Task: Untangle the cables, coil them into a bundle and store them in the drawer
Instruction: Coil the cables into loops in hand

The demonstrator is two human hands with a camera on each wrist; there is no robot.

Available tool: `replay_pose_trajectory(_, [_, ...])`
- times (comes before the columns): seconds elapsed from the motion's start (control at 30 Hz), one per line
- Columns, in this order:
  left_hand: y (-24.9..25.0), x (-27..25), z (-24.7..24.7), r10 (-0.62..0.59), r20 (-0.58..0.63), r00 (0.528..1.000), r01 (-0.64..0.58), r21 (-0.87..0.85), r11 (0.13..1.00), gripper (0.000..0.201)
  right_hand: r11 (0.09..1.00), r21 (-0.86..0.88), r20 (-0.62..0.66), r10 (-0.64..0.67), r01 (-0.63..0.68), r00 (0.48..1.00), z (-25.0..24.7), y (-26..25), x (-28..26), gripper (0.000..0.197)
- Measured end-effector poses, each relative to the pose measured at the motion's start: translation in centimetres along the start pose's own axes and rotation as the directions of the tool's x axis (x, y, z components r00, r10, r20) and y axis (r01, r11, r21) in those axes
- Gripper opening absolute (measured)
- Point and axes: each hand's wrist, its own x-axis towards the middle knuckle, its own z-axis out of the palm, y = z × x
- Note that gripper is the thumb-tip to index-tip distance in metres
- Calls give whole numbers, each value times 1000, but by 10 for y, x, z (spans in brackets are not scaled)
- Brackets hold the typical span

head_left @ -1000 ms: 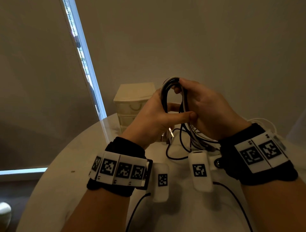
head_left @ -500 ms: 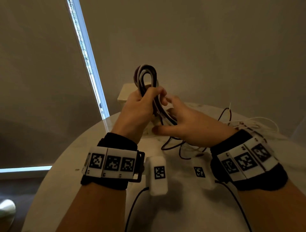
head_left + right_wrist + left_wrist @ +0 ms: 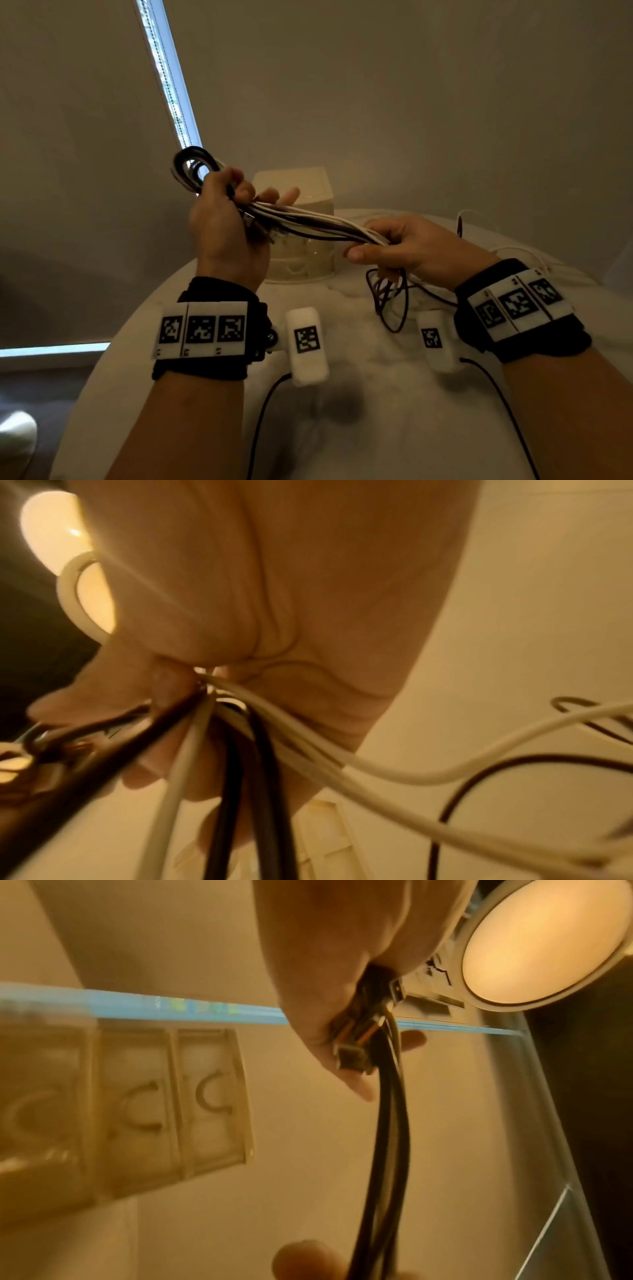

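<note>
White cloth covers the round table [image 3: 376,411], the biggest thing near the person. At its far side stands a small cream drawer unit [image 3: 308,192]; in the left wrist view its fronts [image 3: 209,1102] with curved handles look closed, though that picture is blurred there.

Both hands are raised above the table, in front of the unit. The left hand [image 3: 226,226] is higher and has its fingers curled around one end of the cables [image 3: 315,224]. Behind this fist a loop [image 3: 193,164] of black and white cables sticks out, up and to the left. Some metal plugs [image 3: 356,1042] show just under the fist in the left wrist view.

From the left hand the cables run as one tight, nearly straight bundle down to the right hand [image 3: 414,246]. The right hand closes around them, with the thumb stretched under the bundle. In the right wrist view, white and black strands [image 3: 240,750] pass between its fingers [image 3: 161,691].

Below the right hand the loose ends [image 3: 390,298] hang in dark loops down to the table. More thin white cable [image 3: 479,219] lies on the cloth behind the right hand.
</note>
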Motion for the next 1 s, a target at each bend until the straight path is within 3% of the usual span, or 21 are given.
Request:
replay_pose_trajectory(0.1, [-9,-4,4,-135,111,984,143,-67,987,27,990,136,-56,32,-24,998,-7,1,-4,44])
replay_pose_trajectory(0.17, [-14,-9,9,-249,206,946,234,94,968,26,993,92,-149,92,-79,985,-15,0,-6,60])
replay_pose_trajectory(0.23, [-21,-14,10,-360,281,890,244,374,895,26,996,-44,-275,64,-79,959,-22,-4,-5,52])
replay_pose_trajectory(0.33, [-28,-23,12,-458,403,793,53,703,710,15,991,-133,-388,-45,-7,920,-25,-14,-4,31])
replay_pose_trajectory(0.5, [-33,-32,19,-488,472,734,-112,793,599,31,951,-309,-542,-178,3,821,-25,-25,-6,15])
replay_pose_trajectory(0.6, [-39,-38,24,-543,502,673,-178,823,540,38,946,-325,-555,-182,-10,812,-22,-25,-5,16])
replay_pose_trajectory(0.77, [-51,-39,29,-461,463,757,-260,861,437,18,968,-249,-524,-121,-16,843,-24,-27,-4,25])
replay_pose_trajectory(0.87, [-53,-36,26,-370,443,817,-255,853,456,8,988,-151,-427,-75,10,901,-21,-27,-4,28])
replay_pose_trajectory(1.0, [-46,-32,22,-310,475,824,-330,846,419,9,988,-147,-348,-97,48,932,-18,-26,-5,32])
